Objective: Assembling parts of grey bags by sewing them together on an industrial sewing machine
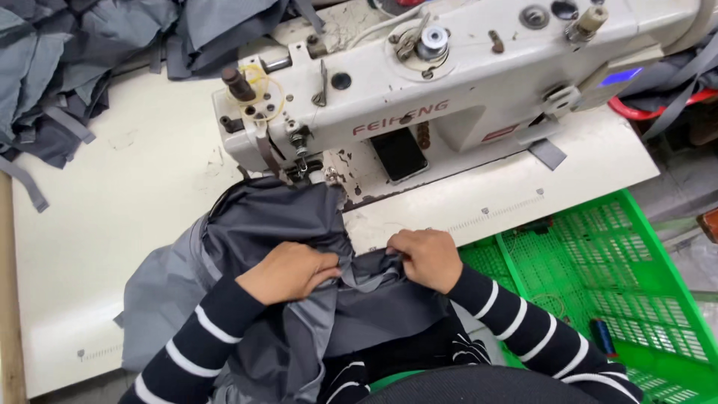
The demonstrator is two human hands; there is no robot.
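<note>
A person in a black sleeve with white stripes works a dark grey, thin woven garment piece (277,224) that lies bunched on the cream table top (112,224), directly in front of the white industrial sewing machine (449,97). The fabric's far edge reaches up under the needle end of the machine, and its near part hangs over the table edge toward the person's lap. The left hand (288,271) sits in front of the machine's needle end, its fingers curled shut and pinching a fold of the grey cloth. The right hand (425,256) lies just beside it, in front of the middle of the machine, fingers also closed tight on the same fold, so the cloth is drawn between the two hands. To the right of the machine, below the table edge, stands a bright green perforated plastic crate (636,254). To the left of the machine, at the far corner of the table, lies a heap of more grey cut fabric pieces (67,67).
</note>
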